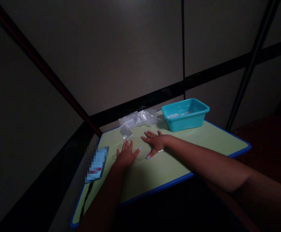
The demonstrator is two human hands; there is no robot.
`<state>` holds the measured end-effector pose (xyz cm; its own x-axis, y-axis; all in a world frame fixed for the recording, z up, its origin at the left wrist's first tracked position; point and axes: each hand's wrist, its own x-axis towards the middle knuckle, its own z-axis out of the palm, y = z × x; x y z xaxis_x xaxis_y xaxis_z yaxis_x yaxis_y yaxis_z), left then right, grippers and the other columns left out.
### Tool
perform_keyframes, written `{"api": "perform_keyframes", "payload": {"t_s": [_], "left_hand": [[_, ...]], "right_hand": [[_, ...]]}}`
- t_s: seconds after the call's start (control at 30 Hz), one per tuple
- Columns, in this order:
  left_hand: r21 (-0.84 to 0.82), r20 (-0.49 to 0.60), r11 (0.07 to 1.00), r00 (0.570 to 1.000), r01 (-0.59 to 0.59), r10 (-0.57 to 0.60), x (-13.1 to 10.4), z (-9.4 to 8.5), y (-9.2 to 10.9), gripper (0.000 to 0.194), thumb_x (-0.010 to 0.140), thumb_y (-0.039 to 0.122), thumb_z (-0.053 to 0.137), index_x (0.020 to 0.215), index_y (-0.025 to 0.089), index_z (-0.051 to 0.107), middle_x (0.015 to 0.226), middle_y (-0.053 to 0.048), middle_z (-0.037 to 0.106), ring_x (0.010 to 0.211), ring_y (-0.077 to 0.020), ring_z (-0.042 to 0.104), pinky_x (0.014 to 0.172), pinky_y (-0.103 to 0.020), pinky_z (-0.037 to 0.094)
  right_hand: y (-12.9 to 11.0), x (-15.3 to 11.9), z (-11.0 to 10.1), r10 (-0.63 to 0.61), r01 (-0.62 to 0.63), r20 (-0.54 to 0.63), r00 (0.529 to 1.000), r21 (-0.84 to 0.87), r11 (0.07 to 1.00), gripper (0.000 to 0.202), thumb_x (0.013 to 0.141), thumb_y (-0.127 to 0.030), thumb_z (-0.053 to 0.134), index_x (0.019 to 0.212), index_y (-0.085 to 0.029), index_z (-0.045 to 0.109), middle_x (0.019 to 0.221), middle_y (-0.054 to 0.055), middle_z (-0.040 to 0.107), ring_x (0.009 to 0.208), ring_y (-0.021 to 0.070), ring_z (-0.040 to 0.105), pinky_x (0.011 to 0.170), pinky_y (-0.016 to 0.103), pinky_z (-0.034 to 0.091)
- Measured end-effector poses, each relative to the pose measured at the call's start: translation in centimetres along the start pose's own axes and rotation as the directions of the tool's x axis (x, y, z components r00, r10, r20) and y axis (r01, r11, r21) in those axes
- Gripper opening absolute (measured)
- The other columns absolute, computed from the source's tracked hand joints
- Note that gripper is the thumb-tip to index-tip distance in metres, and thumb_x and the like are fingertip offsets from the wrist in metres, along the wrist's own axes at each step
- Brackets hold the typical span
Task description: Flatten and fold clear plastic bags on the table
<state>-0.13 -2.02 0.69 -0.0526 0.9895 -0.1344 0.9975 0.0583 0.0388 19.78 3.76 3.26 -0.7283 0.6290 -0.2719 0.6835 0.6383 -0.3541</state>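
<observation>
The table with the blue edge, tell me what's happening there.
Both hands, left and right, press palm-down with spread fingers on a clear plastic sheet on the table. Crumpled clear plastic lies beyond them; a turquoise basin stands to the right, and a blurred, light-blue object lies left.

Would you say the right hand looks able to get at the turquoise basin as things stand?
Probably yes: the open-topped basin stands close beyond the right hand, which lies flat with its fingers spread, and nothing bulky shows between them.
</observation>
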Motion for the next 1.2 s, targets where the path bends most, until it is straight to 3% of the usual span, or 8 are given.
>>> {"api": "perform_keyframes", "payload": {"t_s": [0.13,0.33,0.43,0.63,0.9,1.03,1.2], "left_hand": [[-0.021,0.013,1.0,1.0,0.008,-0.008,-0.1,0.0,0.1,0.079,0.085,0.064,0.022,0.147,0.018,0.011,0.153,-0.012,0.0,0.141,-0.0261,0.001,0.107,-0.059,0.01],[-0.024,0.036,1.0,0.999,0.014,-0.013,-0.7,-0.2,0.4,0.076,0.086,0.06,0.025,0.147,0.016,0.013,0.153,-0.013,0.004,0.141,-0.0266,0.002,0.107,-0.059,0.012],[-0.055,0.021,0.998,1.0,0.024,-0.023,-0.8,-0.3,0.5,0.071,0.087,0.058,0.026,0.146,0.019,0.018,0.153,-0.014,0.007,0.141,-0.0279,0.005,0.106,-0.06,0.014],[-0.102,-0.173,0.991,0.98,0.084,-0.101,-0.1,-0.2,0.0,0.067,0.087,0.058,0.028,0.144,0.02,0.028,0.153,-0.014,0.01,0.141,-0.0301,-0.002,0.106,-0.061,0.013],[-0.076,-0.358,0.977,0.909,0.199,-0.213,0.0,-1.0,-1.3,0.056,0.087,0.049,0.039,0.132,0.016,0.047,0.148,-0.018,0.029,0.14,-0.0338,0.01,0.105,-0.061,0.016],[-0.066,-0.383,0.983,0.905,0.172,-0.184,0.1,-1.0,-1.5,0.044,0.087,0.041,0.043,0.124,0.019,0.054,0.14,-0.014,0.044,0.136,-0.0324,0.023,0.105,-0.06,0.019],[-0.066,-0.378,0.986,0.911,0.154,-0.167,0.6,-0.5,-2.0,0.041,0.086,0.036,0.045,0.125,0.022,0.052,0.141,-0.013,0.042,0.136,-0.0312,0.021,0.104,-0.059,0.022]], "right_hand": [[0.8,-0.3,-1.0,0.011,-0.01,0.045,0.999,-0.032,0.999,0.129,0.05,-0.067,0.071,0.147,-0.023,-0.002,0.151,0.015,-0.015,0.136,0.0379,-0.016,0.098,0.07,-0.004],[0.8,-0.1,-0.8,-0.019,0.018,-0.134,0.991,-0.011,1.0,0.087,0.077,-0.065,0.049,0.146,-0.02,0.021,0.153,0.013,0.006,0.139,0.0332,-0.002,0.102,0.067,0.001],[0.7,0.2,-0.2,-0.036,0.032,-0.186,0.982,-0.021,0.999,0.078,0.082,-0.061,0.045,0.145,-0.02,0.025,0.152,0.012,0.011,0.14,0.0317,0.004,0.102,0.067,0.004],[0.8,0.2,0.1,-0.05,0.046,-0.085,0.995,-0.043,0.998,0.079,0.081,-0.066,0.04,0.146,-0.028,0.016,0.153,0.009,0.004,0.14,0.0308,0.001,0.101,0.068,0.0],[0.8,-0.3,-0.4,-0.041,0.045,0.041,0.998,-0.084,0.995,0.087,0.075,-0.07,0.047,0.146,-0.033,0.013,0.153,0.01,-0.008,0.138,0.0329,-0.008,0.099,0.069,0.001],[0.6,-0.4,-0.5,-0.044,0.049,0.055,0.998,-0.092,0.995,0.085,0.075,-0.069,0.049,0.145,-0.035,0.013,0.153,0.009,-0.007,0.139,0.0312,-0.009,0.099,0.069,0.001],[0.6,-0.5,-0.5,-0.046,0.05,0.049,0.998,-0.085,0.995,0.087,0.075,-0.07,0.049,0.145,-0.034,0.013,0.153,0.009,-0.006,0.138,0.0326,-0.008,0.1,0.069,0.001]]}}
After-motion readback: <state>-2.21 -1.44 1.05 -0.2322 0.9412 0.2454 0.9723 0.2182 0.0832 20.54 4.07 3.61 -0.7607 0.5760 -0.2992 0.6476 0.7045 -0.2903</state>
